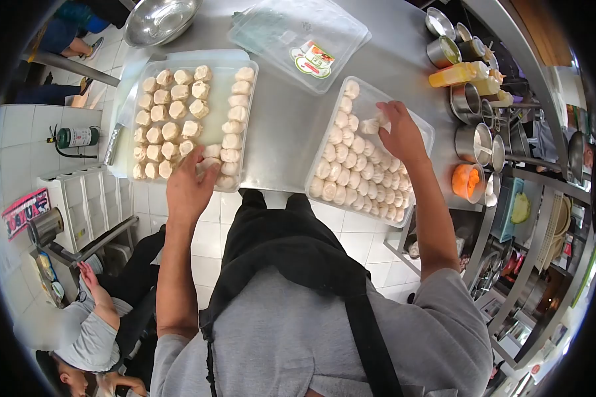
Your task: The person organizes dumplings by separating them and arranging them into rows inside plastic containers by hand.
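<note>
My left hand [191, 180] reaches over the left plastic tray [144, 69], its thumb and fingers closed around a pale dough ball [210, 161]. Rows of drier-looking, yellowish dough balls [169, 130] fill the left part of this tray. A column of whiter dough balls [232, 141] runs along its right side. Over the right plastic tray [420, 127], my right hand [400, 130] pinches a white dough ball, partly hidden by the fingers. Another white piece [369, 126] lies beside its fingertips. Tightly packed rows of white dough balls [348, 161] cover much of that tray.
Both trays rest on a steel table [278, 126]. A clear lid [311, 36] with a label and a metal bowl [160, 20] lie toward the back. Squeeze bottles [453, 75] and metal pots [473, 142] line the right edge. Another person [89, 331] is at lower left.
</note>
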### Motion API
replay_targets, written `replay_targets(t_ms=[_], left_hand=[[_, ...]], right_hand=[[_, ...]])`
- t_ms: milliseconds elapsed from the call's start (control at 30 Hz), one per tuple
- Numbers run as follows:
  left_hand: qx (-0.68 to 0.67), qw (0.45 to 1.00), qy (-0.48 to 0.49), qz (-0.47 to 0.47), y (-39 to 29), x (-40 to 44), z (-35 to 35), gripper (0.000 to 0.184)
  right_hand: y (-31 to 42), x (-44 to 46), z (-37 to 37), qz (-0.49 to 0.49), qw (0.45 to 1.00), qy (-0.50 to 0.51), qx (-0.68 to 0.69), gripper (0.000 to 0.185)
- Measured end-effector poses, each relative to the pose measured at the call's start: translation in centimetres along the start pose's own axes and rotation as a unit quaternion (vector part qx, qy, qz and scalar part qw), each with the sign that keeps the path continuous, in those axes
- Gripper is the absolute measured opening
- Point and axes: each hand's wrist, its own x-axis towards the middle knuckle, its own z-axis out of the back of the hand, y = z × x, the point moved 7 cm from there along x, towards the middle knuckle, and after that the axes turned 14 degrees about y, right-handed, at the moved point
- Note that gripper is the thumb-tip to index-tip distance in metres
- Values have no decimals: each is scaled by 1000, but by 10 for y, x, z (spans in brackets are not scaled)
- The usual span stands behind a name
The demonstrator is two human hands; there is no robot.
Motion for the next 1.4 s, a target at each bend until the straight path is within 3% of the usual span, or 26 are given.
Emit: replay_targets(t_ms=[133,233,333,467,567,667,767,867,900,967,1000,1033,1100,1200,1267,1300,1333,1400], left_hand=[[-7,1000,9,-6,-2,1,1,53],[-18,1000,19,3,0,1,4,53],[-27,999,17,1,0,2,4,53],[-38,999,29,8,1,3,5,53],[-43,999,19,-3,5,2,5,53],[-41,999,26,-1,6,1,6,53],[-42,998,46,21,3,1,6,52],[-26,999,22,-30,6,2,3,52],[-25,999,20,-32,7,2,3,54],[-26,999,29,-22,7,0,6,55],[-41,999,34,-7,9,-1,10,55],[-61,997,40,4,9,-1,13,56],[-73,997,24,12,12,-3,23,55],[-104,994,31,25,13,-5,35,56],[-106,994,28,16,20,-4,29,53],[-108,994,27,12,24,-4,24,52],[-101,995,20,1,25,-4,20,52],[-103,994,32,14,22,-5,21,53]], right_hand=[[-5,-9,-1,-1,999,-19,-42,55],[-21,-14,2,-83,993,-70,49,49],[-52,-23,-5,-201,935,-89,278,41],[-35,-27,-12,-101,968,-114,201,37],[1,-29,-3,26,996,-87,-8,38],[2,-24,-6,10,997,-54,48,37],[-20,-14,-7,-77,994,-31,74,34],[-43,-16,-9,-174,973,-47,141,33],[-67,-20,-21,-157,928,-54,334,32],[-102,-27,-48,-169,731,-46,660,32],[-82,-30,-38,-79,655,-20,751,28],[-44,-27,-21,-17,621,3,784,31],[4,-14,-11,62,607,27,792,36],[69,15,-21,32,684,101,722,41],[133,39,-43,28,645,162,746,41],[163,50,-58,-2,652,185,735,42],[189,63,-74,5,692,219,688,36],[246,89,-94,107,867,166,458,32]])
